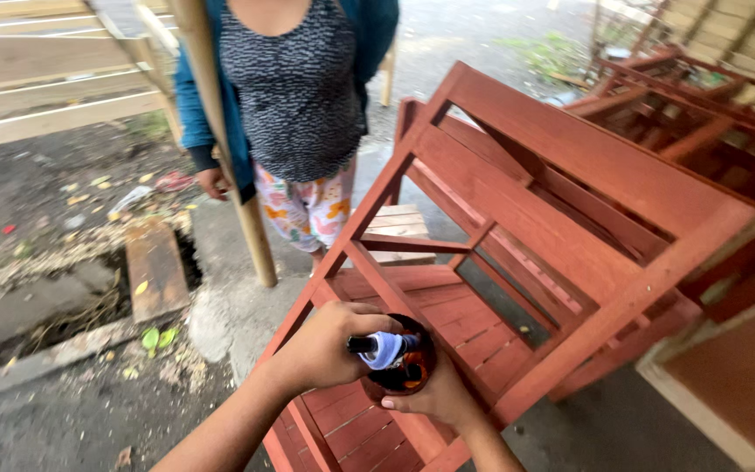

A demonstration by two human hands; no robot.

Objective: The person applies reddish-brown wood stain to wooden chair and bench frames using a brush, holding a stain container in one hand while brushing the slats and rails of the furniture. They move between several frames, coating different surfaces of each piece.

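My left hand grips a small bottle with a black cap and a blue and white label, tipped sideways over a dark round cup. My right hand holds that cup from below; dark reddish-brown liquid shows inside it. Both hands hover over a red-brown wooden chair lying tilted on its side, its slatted seat under the cup.
Another person in a patterned top, blue jacket and flowered shorts stands ahead beside a bamboo pole. More red-brown furniture is stacked at the right. A plank lies over a ditch at left, a pale wooden stool behind the chair.
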